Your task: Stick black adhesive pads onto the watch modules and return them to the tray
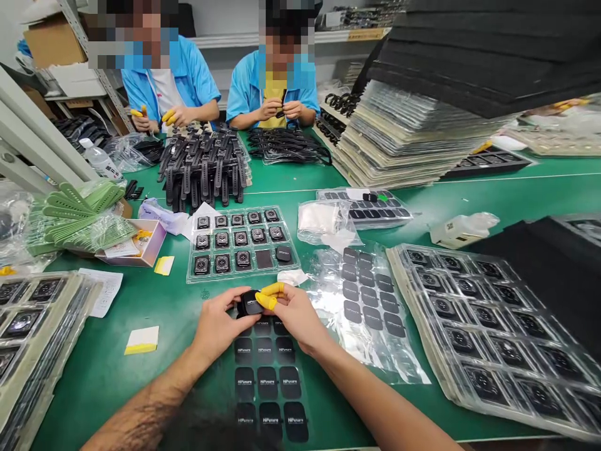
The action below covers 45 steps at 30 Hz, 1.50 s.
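Careful finger work on one small piece

The green table [106, 360] carries everything here. At its right lies a stack of trays [425, 332]; ahead of the hands is one clear tray [191, 263] with watch cases [241, 238]. A sheet of black printed squares [267, 383] lies nearer to the person. Above its far end, the left hand [220, 321] pinches a dark square piece [250, 303] between thumb and fingers. The right hand [297, 313] closes its yellow-covered fingertips [271, 289] at the right edge of this piece; whether they grip only a top layer, I cannot tell. The step in hand seems to be aligning or pressing the printed face; the next move probably calls for a steady hold and gentle, even pressure.
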Available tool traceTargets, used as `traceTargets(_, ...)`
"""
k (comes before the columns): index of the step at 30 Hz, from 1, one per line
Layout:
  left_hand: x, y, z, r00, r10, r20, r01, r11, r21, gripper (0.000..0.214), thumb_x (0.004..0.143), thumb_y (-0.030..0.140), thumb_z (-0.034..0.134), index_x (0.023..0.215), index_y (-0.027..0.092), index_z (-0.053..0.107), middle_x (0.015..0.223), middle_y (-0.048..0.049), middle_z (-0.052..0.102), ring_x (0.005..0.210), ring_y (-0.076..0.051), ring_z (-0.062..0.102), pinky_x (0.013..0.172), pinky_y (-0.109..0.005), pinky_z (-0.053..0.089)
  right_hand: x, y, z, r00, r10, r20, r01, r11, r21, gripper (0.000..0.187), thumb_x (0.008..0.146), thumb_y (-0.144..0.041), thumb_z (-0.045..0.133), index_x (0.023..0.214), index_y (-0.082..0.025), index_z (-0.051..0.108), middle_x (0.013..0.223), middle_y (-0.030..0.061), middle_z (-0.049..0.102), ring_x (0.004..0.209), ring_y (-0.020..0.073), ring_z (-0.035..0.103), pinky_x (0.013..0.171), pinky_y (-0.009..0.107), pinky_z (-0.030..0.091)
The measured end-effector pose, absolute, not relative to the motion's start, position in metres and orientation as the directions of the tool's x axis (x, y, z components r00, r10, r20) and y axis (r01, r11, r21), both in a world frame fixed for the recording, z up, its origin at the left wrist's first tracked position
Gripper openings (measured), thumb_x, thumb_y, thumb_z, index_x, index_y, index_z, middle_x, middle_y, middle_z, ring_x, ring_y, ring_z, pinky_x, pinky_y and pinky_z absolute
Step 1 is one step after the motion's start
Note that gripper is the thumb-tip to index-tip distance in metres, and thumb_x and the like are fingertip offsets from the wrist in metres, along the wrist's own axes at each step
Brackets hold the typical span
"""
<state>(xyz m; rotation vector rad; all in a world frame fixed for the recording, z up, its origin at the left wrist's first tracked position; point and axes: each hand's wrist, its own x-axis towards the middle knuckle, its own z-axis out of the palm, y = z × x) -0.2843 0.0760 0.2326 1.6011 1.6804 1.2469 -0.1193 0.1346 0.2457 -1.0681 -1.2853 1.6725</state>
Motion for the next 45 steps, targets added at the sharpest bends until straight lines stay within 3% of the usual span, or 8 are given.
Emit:
traceTargets(23,-0.283,0.075,0.229,-0.18,0.955,0.237,0.502,-0.118,0.857,0.043,0.074,0.027,0.078,0.116,0.02,0.071,0.103,-0.0044,0.079,0.093,-0.022,0.075,0.088,-0.033,0.06,-0.125,0.135,0.23,-0.345,0.926,-0.156,-0.069,-0.191,-0.979,0.04,0.062,-0.047,0.087,0.084,-0.019,0.07,0.088,0.0058,0.073,0.084,0.0217,0.068,0.079,0.035,0.056)
traceTargets(27,-0.284,0.074,0.23,-0.173,0.954,0.243,0.507,-0.125,0.853,0.041,0.075,0.026,0.077,0.115,0.021,0.071,0.107,-0.0045,0.079,0.095,-0.023,0.075,0.091,-0.036,0.06,-0.119,0.137,0.23,-0.347,0.936,-0.062,0.127,-0.019,-0.992,0.04,0.072,-0.049,0.081,0.094,-0.019,0.067,0.093,0.0075,0.071,0.083,0.0218,0.067,0.078,0.036,0.055)
traceTargets(31,-0.285,0.075,0.229,-0.204,0.954,0.219,0.421,-0.117,0.9,0.042,0.073,0.028,0.08,0.114,0.024,0.071,0.1,-0.0032,0.08,0.091,-0.023,0.076,0.089,-0.037,0.062,-0.105,0.142,0.236,-0.2,0.918,0.343,0.418,0.396,-0.818,0.035,0.09,-0.045,0.063,0.113,-0.02,0.065,0.104,0.0109,0.065,0.079,0.0199,0.06,0.069,0.037,0.052)
traceTargets(34,-0.286,0.076,0.227,-0.206,0.961,0.183,0.304,-0.115,0.946,0.047,0.071,0.028,0.082,0.116,0.022,0.07,0.099,-0.0053,0.08,0.093,-0.024,0.076,0.091,-0.039,0.062,-0.098,0.148,0.24,-0.532,0.636,0.559,0.292,0.758,-0.583,0.034,0.095,-0.042,0.056,0.124,-0.028,0.067,0.125,0.0124,0.059,0.096,0.023,0.06,0.076,0.039,0.054)
traceTargets(36,-0.286,0.077,0.226,-0.206,0.963,0.172,0.216,-0.126,0.968,0.049,0.069,0.024,0.082,0.116,0.019,0.07,0.101,-0.0069,0.08,0.095,-0.025,0.076,0.093,-0.041,0.061,-0.096,0.152,0.241,-0.738,0.404,0.54,0.203,0.896,-0.394,0.038,0.092,-0.045,0.061,0.128,-0.038,0.066,0.146,0.0075,0.048,0.12,0.0298,0.053,0.096,0.048,0.05)
traceTargets(38,-0.286,0.079,0.227,-0.22,0.961,0.168,0.151,-0.137,0.979,0.049,0.067,0.022,0.083,0.114,0.018,0.07,0.101,-0.008,0.08,0.095,-0.025,0.076,0.094,-0.041,0.061,-0.095,0.155,0.24,-0.779,0.385,0.494,0.284,0.92,-0.27,0.042,0.091,-0.045,0.062,0.133,-0.043,0.063,0.157,0.0031,0.039,0.134,0.036,0.041,0.109,0.058,0.038)
traceTargets(41,-0.286,0.08,0.23,-0.227,0.962,0.149,0.121,-0.124,0.985,0.051,0.066,0.024,0.085,0.114,0.016,0.069,0.1,-0.0095,0.08,0.094,-0.026,0.076,0.095,-0.042,0.061,-0.094,0.156,0.238,-0.647,0.55,0.528,0.534,0.821,-0.201,0.046,0.094,-0.039,0.055,0.139,-0.039,0.058,0.159,0.0075,0.035,0.138,0.0414,0.032,0.108,0.066,0.032)
traceTargets(45,-0.286,0.079,0.23,-0.217,0.96,0.177,0.18,-0.139,0.974,0.049,0.067,0.025,0.084,0.113,0.018,0.071,0.1,-0.0074,0.08,0.093,-0.025,0.076,0.092,-0.041,0.062,-0.095,0.152,0.235,-0.738,0.444,0.508,0.442,0.887,-0.132,0.048,0.091,-0.042,0.058,0.138,-0.04,0.058,0.16,0.0069,0.033,0.138,0.042,0.032,0.106,0.064,0.032)
